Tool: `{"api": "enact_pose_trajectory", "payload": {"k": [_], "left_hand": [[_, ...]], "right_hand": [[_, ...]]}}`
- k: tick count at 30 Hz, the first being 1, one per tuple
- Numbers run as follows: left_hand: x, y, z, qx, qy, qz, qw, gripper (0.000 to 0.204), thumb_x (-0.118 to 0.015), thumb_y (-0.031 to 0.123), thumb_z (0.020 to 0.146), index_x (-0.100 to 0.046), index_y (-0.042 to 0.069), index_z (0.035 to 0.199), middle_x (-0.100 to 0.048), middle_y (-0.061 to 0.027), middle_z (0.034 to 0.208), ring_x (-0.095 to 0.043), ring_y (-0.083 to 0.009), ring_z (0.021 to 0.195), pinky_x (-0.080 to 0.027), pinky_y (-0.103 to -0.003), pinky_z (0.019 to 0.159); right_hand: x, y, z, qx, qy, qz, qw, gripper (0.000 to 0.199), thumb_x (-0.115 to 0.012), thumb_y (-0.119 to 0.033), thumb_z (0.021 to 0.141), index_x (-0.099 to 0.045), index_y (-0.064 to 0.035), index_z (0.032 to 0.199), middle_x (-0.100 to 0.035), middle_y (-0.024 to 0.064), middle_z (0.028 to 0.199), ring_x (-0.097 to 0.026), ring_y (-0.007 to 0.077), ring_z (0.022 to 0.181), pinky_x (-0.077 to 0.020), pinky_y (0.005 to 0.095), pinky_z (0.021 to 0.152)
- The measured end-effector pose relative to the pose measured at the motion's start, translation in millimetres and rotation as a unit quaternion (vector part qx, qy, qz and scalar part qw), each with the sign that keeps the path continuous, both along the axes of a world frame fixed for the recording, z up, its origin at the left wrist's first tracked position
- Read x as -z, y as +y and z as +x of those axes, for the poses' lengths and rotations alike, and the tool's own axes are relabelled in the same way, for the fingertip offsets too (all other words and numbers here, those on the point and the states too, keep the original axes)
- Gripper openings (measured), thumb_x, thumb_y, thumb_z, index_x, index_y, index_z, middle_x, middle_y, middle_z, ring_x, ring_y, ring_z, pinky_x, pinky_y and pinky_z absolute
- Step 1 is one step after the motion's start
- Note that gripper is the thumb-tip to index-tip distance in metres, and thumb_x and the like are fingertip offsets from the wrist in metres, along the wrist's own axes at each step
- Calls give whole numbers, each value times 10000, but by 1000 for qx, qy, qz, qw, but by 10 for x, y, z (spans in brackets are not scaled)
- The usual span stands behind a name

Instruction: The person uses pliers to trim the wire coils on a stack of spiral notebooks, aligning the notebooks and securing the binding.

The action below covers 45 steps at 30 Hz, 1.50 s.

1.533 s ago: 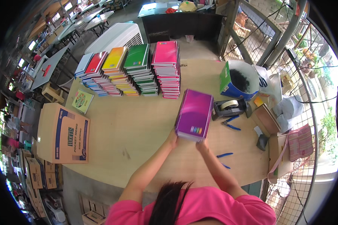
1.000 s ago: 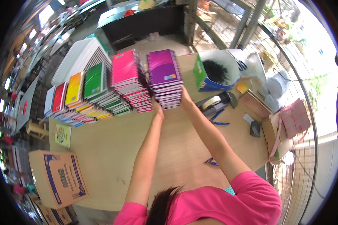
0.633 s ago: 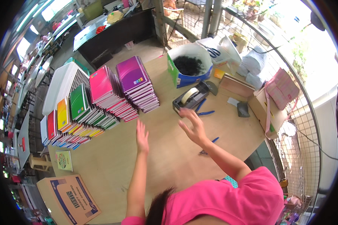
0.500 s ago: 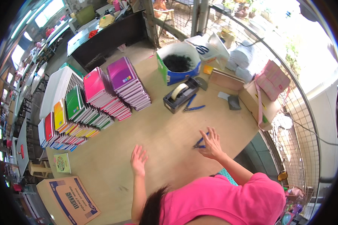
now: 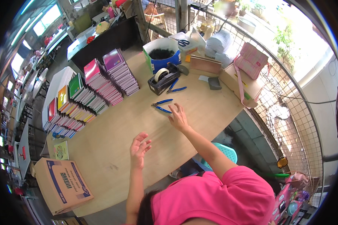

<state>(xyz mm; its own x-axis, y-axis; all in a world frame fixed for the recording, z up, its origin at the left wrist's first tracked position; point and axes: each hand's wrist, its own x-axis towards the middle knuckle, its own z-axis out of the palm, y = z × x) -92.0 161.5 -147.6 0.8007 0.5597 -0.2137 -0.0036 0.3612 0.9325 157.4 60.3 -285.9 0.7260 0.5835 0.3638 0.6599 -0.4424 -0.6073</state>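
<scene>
My right hand (image 5: 179, 117) reaches forward over the table with its fingers apart. Its fingertips are at the end of one blue handle of a pair of small cutting pliers (image 5: 164, 101), which lies with its handles spread; whether they touch is hard to tell. My left hand (image 5: 139, 149) is raised above the table's near side, fingers loosely spread and holding nothing. Farther off, a second pair of blue-handled pliers (image 5: 178, 89) lies beside a black tape dispenser (image 5: 164, 79) with a roll of tape.
Stacks of spiral notebooks (image 5: 97, 84) stand at the left, a carton (image 5: 64, 183) at the near left. A small booklet (image 5: 61, 150) lies between them. At the back are a box of black bits (image 5: 163, 56), scissors (image 5: 183, 42) and a pink bag (image 5: 249, 62).
The view has shifted. My right hand has moved forward and left, and the nearer pliers now lie closer to the tape dispenser. My left hand's fingers have curled a little.
</scene>
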Motion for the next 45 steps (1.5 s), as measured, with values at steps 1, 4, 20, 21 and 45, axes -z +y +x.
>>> {"api": "enact_pose_trajectory", "payload": {"k": [1,4,20,21,45], "left_hand": [[-128,12,-117,-9,-19,16,1000,590,-683,276,879,-444,99,1389,-535,-82,1313,-582,-206,1090,-493,-356,894],[-761,10,-351,-25,-148,87,985,699,-739,322,816,-426,133,1411,-485,-132,1356,-555,-251,1130,-487,-398,919],[-1964,-632,-268,413,-344,249,806,481,-689,385,838,-560,172,1250,-595,-169,1235,-629,-340,895,-467,-533,809],[-1742,-482,-257,388,-265,250,846,377,-708,275,829,-605,146,1167,-573,-183,1247,-616,-327,970,-461,-493,876],[-235,-65,-458,-22,499,353,791,529,-645,392,876,-539,55,1270,-557,-194,1256,-543,-374,1159,-450,-461,971]], "right_hand": [[-38,-111,-124,23,3,11,1000,595,-734,-158,766,-526,-129,1323,-418,200,1376,-457,383,1205,-420,484,996],[233,-791,-154,-17,6,39,999,521,-715,-152,793,-545,-85,1281,-443,206,1362,-463,381,1228,-433,459,1003],[145,-933,26,-48,34,66,996,364,-719,-79,760,-641,-76,1115,-507,206,1255,-540,377,1129,-468,445,949],[65,-876,190,-35,67,93,993,355,-718,-59,750,-647,-73,1098,-519,204,1238,-551,377,1108,-476,439,933],[-882,2141,4586,-14,-272,-73,959,623,-705,-315,821,-497,-45,1342,-540,264,1278,-528,438,1156,-474,473,909]]}}
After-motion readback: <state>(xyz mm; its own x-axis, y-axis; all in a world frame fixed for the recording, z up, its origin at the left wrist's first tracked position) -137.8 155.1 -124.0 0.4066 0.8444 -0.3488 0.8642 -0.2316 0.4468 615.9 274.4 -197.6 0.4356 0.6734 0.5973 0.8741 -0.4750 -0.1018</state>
